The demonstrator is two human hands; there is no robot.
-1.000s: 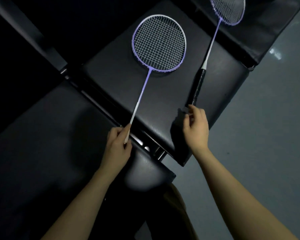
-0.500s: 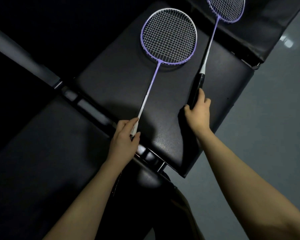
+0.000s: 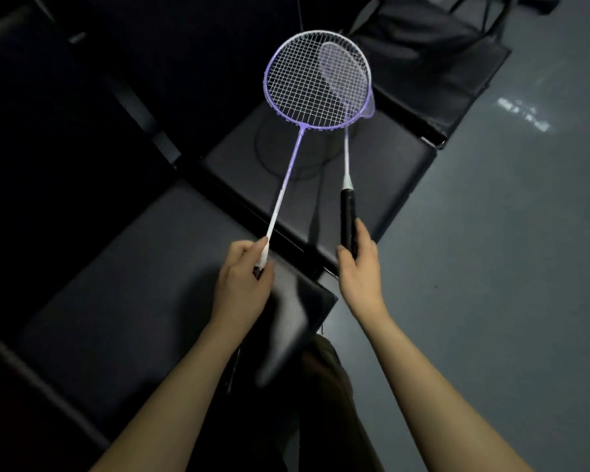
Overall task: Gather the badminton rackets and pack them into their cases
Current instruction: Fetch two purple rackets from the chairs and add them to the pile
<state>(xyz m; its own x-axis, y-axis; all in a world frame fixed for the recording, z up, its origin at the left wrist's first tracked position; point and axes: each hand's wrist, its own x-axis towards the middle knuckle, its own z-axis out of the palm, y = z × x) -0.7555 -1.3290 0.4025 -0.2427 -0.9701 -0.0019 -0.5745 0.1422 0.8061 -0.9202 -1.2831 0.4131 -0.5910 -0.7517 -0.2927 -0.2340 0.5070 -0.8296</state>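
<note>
Left hand (image 3: 244,284) is wrapped tight on the purple racket (image 3: 315,81) low on its handle; right hand (image 3: 358,267) is closed round the black grip of the 2nd racket (image 3: 348,212). Both are up in the air over the black seats (image 3: 382,165), heads crossing. Prob. light, thin shafts bendy, strings easy to hurt, so hold the grips. No cases seen.

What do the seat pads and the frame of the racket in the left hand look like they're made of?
The seat pads look like black leather or vinyl: smooth, with a dull sheen and soft puffed edges. The left-hand racket's frame is a thin, rigid hoop with a glossy purple and white painted finish; metal or carbon composite, the picture cannot settle which. Its strings look like white nylon.
</note>
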